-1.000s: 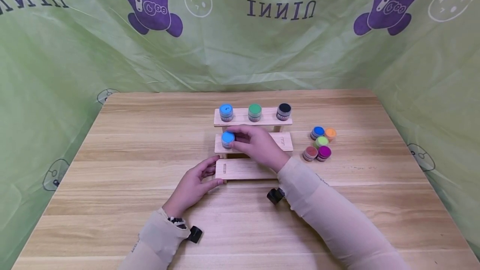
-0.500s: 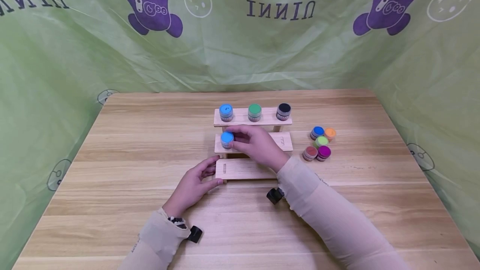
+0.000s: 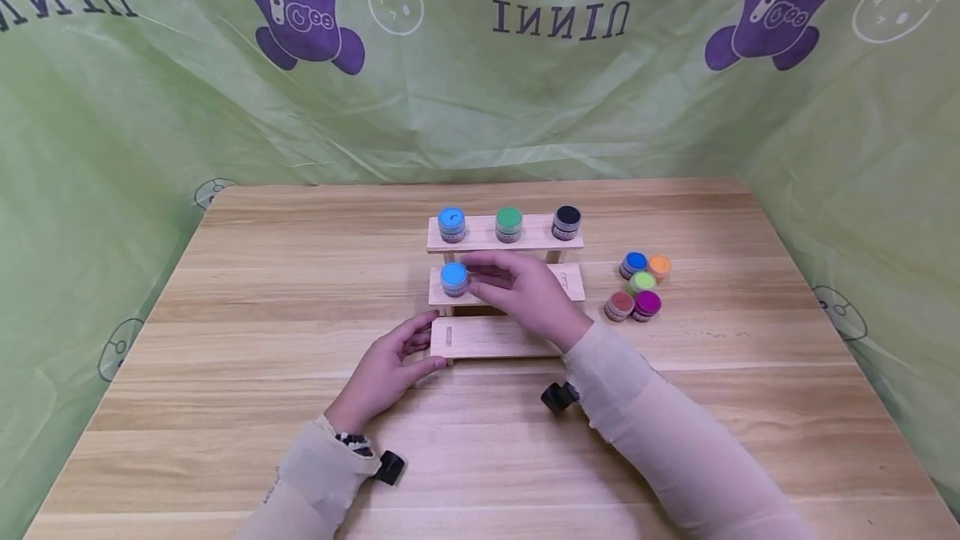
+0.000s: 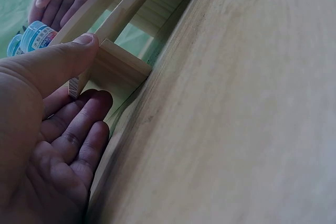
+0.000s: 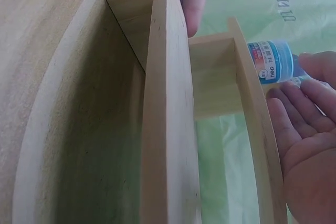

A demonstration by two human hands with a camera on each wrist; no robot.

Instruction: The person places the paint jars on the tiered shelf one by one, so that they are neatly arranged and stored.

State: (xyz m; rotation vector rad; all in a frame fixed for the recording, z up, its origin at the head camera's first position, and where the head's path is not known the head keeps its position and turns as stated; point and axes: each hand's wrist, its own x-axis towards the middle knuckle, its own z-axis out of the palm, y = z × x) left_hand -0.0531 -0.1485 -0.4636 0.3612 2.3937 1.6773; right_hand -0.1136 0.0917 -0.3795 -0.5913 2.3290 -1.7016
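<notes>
A light wooden three-step rack (image 3: 495, 338) stands mid-table. My left hand (image 3: 386, 375) grips the left end of its lowest step, thumb at the front edge; in the left wrist view the thumb (image 4: 63, 61) lies along the wood and the other fingers bend beneath. On the middle step's left end sits a light-blue paint jar (image 3: 453, 279), upright. My right hand (image 3: 528, 290) is just right of this jar, thumb and fingers parted. The right wrist view shows the labelled jar (image 5: 270, 62) with fingertips close by; whether they touch it, I cannot tell.
On the top step stand a blue jar (image 3: 452, 225), a green jar (image 3: 508, 225) and a black-lidded jar (image 3: 566, 223). Right of the rack is a cluster of several jars, including an orange one (image 3: 659, 267) and a purple one (image 3: 647, 305). A green cloth (image 3: 480, 123) encloses the table.
The right hand has loosened from the light-blue jar and shifted slightly right. The jar moved a touch left earlier and now stands on the middle step. The left hand has stayed put.
</notes>
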